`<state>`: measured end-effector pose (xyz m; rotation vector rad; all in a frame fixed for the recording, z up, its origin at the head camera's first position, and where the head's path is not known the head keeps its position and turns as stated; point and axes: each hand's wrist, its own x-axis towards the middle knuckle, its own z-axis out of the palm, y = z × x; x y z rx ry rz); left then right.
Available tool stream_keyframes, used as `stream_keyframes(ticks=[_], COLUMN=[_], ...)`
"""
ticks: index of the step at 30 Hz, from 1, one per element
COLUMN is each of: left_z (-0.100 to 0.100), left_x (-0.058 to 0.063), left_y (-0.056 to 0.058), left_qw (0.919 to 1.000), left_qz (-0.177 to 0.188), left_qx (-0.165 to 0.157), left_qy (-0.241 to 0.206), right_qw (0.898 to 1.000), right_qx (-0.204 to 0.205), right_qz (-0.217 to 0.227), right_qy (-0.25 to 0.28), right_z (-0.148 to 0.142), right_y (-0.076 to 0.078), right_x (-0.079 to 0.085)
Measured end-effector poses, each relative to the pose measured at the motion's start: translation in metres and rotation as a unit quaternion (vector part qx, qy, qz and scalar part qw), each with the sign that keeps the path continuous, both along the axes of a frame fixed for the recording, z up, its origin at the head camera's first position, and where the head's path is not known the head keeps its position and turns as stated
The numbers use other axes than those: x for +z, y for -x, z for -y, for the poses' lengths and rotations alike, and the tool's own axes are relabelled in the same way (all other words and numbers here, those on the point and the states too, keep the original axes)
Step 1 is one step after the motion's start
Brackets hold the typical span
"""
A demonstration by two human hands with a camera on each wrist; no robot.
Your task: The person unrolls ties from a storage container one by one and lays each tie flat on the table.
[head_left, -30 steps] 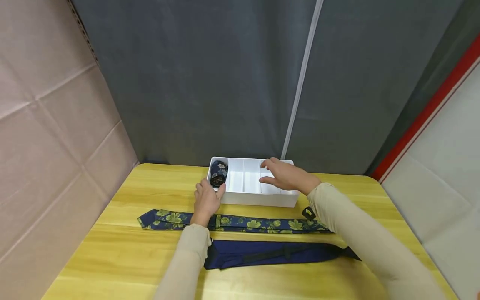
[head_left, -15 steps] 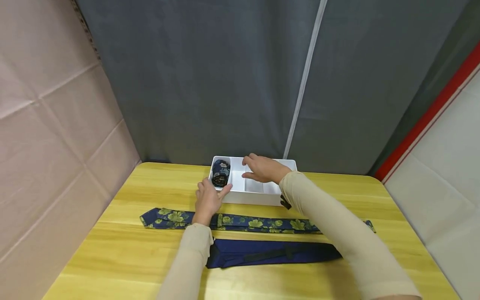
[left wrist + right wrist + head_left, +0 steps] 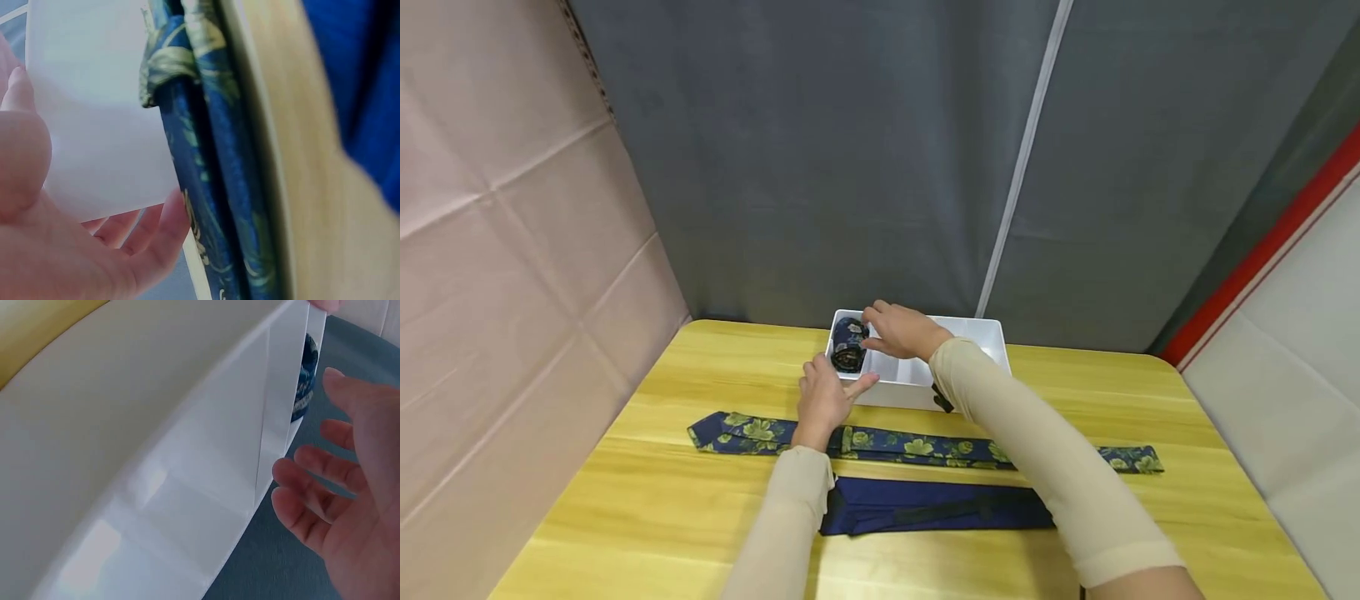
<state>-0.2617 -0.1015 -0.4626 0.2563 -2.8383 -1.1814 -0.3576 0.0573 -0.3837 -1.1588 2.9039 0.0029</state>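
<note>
A white divided box (image 3: 898, 395) sits near the table's back edge, with a rolled dark floral necktie (image 3: 848, 346) in its leftmost compartment. My left hand (image 3: 827, 400) holds the box's front left corner, the thumb along the front wall; the left wrist view shows its fingers bent around the end. Over the box, my right hand (image 3: 902, 332) has relaxed, slightly bent fingers and nothing in it. Its fingertips overlap the rolled tie's right side in the head view; in the right wrist view the hand (image 3: 350, 481) stands apart from the roll (image 3: 304, 378).
A navy necktie with yellow-green flowers (image 3: 917, 447) lies lengthwise in front of the box, passing under the left forearm. Closer to me lies a plain dark blue necktie (image 3: 932, 505), its right part hidden by the right sleeve (image 3: 1045, 450). A grey curtain (image 3: 820, 167) hangs behind the table.
My right hand has moved left across the box, from its right compartments to beside the rolled necktie. My left hand keeps its place at the box's corner. The view has shifted slightly.
</note>
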Motion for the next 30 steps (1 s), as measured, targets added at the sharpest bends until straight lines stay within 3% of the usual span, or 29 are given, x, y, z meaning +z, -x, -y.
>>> stream_keyframes(ticks=[6, 12, 18, 30], left_z=[-0.001, -0.004, -0.007, -0.008], left_x=[0.0, 0.0, 0.001, -0.001], left_y=[-0.003, -0.005, -0.005, -0.006], left_qw=[0.9999, 1.0, 0.9999, 0.9998], left_qz=[0.008, 0.004, 0.005, 0.009], left_qx=[-0.003, 0.001, 0.0, -0.004], left_qy=[-0.007, -0.006, -0.01, -0.019], right_qw=[0.999, 0.997, 0.996, 0.998], right_qx=[-0.002, -0.031, -0.054, -0.046], right_qz=[0.029, 0.038, 0.061, 0.044], right_qy=[-0.038, -0.06, -0.041, -0.006], right_z=[0.016, 0.027, 0.036, 0.034], right_y=[-0.001, 0.0, 0.0, 0.0], right_x=[-0.007, -0.011, -0.015, -0.024])
